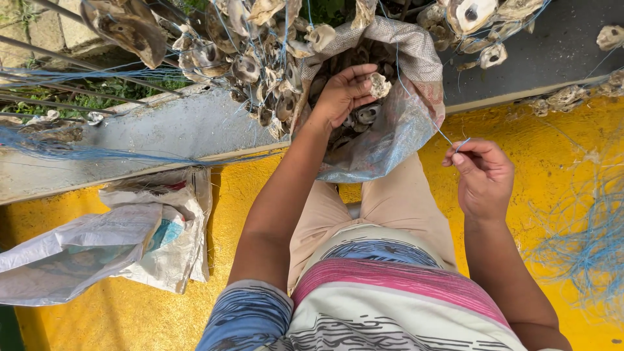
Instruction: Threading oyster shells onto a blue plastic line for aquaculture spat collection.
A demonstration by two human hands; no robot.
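Observation:
My left hand (343, 91) reaches into an open woven sack (403, 123) resting on my lap and holds a pale oyster shell (379, 84) between thumb and fingers. More shells (364, 116) lie inside the sack below that hand. My right hand (482, 174) is to the right of the sack, pinching a thin blue string (448, 138) that runs up toward the sack's rim. Strings of shells (260, 58) threaded on blue line hang just beyond the sack.
A grey concrete ledge (182, 127) crosses the view above a yellow floor (247, 188). Crumpled white sacks (130, 240) lie on the floor at left. A tangle of loose blue line (585, 240) lies at right. Metal bars (58, 71) and more shells (474, 19) sit along the top.

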